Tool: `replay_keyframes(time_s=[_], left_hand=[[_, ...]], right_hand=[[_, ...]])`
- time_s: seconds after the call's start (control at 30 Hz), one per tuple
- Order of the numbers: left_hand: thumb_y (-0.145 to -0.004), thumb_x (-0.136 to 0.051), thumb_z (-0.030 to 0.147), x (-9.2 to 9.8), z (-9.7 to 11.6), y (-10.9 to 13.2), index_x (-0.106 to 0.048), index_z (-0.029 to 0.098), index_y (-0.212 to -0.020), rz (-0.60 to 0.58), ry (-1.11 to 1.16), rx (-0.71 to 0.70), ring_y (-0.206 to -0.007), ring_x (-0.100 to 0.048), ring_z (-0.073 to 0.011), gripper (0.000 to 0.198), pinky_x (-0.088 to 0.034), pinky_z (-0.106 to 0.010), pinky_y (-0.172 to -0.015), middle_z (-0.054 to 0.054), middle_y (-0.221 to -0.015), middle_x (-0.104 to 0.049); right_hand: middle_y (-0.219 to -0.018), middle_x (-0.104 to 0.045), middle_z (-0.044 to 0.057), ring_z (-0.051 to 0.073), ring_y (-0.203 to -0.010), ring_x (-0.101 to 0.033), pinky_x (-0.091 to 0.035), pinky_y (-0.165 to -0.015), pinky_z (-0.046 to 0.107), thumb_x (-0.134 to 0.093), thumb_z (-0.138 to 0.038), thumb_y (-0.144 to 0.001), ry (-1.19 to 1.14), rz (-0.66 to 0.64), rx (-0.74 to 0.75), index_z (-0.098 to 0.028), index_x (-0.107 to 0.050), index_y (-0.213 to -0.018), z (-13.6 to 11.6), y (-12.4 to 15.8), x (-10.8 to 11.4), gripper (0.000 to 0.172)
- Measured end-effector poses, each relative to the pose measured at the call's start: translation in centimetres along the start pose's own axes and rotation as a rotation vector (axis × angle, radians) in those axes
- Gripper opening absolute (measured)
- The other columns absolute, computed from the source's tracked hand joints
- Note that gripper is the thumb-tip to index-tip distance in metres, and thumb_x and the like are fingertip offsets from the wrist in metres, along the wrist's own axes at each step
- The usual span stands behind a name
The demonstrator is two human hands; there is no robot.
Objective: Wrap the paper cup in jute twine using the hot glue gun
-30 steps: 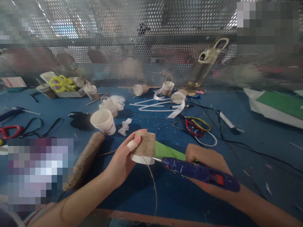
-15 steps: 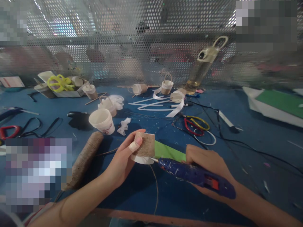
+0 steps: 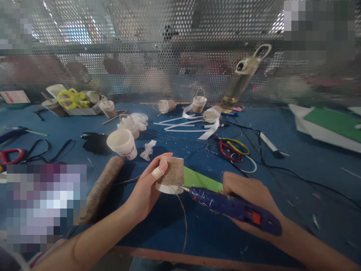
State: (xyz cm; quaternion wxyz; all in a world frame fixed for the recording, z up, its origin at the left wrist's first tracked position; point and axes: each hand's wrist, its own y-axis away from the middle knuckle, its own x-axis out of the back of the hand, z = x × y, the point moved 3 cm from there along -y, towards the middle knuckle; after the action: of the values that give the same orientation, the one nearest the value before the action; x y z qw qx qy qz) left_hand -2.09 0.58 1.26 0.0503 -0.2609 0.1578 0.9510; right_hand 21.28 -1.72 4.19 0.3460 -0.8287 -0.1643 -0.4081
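Head view: near the table's (image 3: 282, 180) front edge, the left hand (image 3: 143, 195) grips a twine-wrapped cup (image 3: 170, 171) by its sides. The right hand (image 3: 248, 192) clasps a glue gun (image 3: 234, 209), nozzle at the cup's white rim. The cup looks light and crushable, best held gently.

**Glue gun tip at the cup's rim**

The left hand (image 3: 146, 192) held a twine-wrapped cup (image 3: 170, 174), white rim lowest, thumb across its side. The right hand (image 3: 248, 192) gripped a blue glue gun (image 3: 234, 209), its tip touching that rim. A loose strand (image 3: 184, 222) hung from the cup over the blue surface (image 3: 197, 233). A twine spool (image 3: 103, 188) lay just left of the left hand, and a green sheet (image 3: 201, 180) lay behind the gun.
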Motion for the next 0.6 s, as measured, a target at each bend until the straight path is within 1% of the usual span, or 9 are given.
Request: replay_keyframes(time_s=[0.1, 0.2, 0.43, 0.6], left_hand=[[-0.088, -0.071, 0.042, 0.17, 0.02, 0.01, -0.070, 0.023, -0.123, -0.001, 0.005, -0.003, -0.106, -0.064, -0.0253, 0.040, -0.052, -0.034, -0.083, -0.008, -0.124, -0.072], [-0.088, -0.071, 0.041, 0.31, 0.00, 0.06, -0.070, 0.023, -0.123, -0.002, 0.015, -0.011, -0.105, -0.064, -0.0240, 0.039, -0.052, -0.032, -0.083, -0.008, -0.124, -0.072], [-0.088, -0.071, 0.035, 0.12, -0.01, 0.12, -0.068, 0.023, -0.124, 0.010, -0.005, -0.016, -0.100, -0.064, -0.0215, 0.038, -0.051, -0.031, -0.082, -0.007, -0.115, -0.072], [-0.086, -0.075, 0.036, -0.16, 0.00, 0.16, -0.069, 0.024, -0.121, 0.012, -0.034, -0.028, -0.099, -0.063, -0.0207, 0.038, -0.049, -0.030, -0.082, -0.006, -0.114, -0.070]], right_hand=[[-0.069, -0.040, -0.006, 0.011, -0.052, -0.036, -0.025, -0.052, 0.026, -0.054, -0.013, -0.073, 0.007, -0.013, 0.018, -0.025, -0.033, -0.078, 0.20, 0.09, 0.05, 0.025], [-0.069, -0.039, -0.007, 0.011, -0.052, -0.034, -0.025, -0.052, 0.026, -0.056, -0.014, -0.070, 0.015, -0.013, 0.028, -0.025, -0.032, -0.079, 0.42, 0.11, -0.05, 0.028], [-0.069, -0.038, -0.007, 0.011, -0.052, -0.035, -0.024, -0.051, 0.025, -0.056, -0.020, -0.074, -0.019, 0.011, 0.039, -0.025, -0.033, -0.078, 0.27, 0.24, -0.29, 0.024], [-0.070, -0.039, -0.006, 0.011, -0.052, -0.036, -0.023, -0.052, 0.027, -0.053, -0.016, -0.073, 0.042, -0.039, -0.006, -0.025, -0.034, -0.079, 0.15, 0.49, -0.36, 0.022]])
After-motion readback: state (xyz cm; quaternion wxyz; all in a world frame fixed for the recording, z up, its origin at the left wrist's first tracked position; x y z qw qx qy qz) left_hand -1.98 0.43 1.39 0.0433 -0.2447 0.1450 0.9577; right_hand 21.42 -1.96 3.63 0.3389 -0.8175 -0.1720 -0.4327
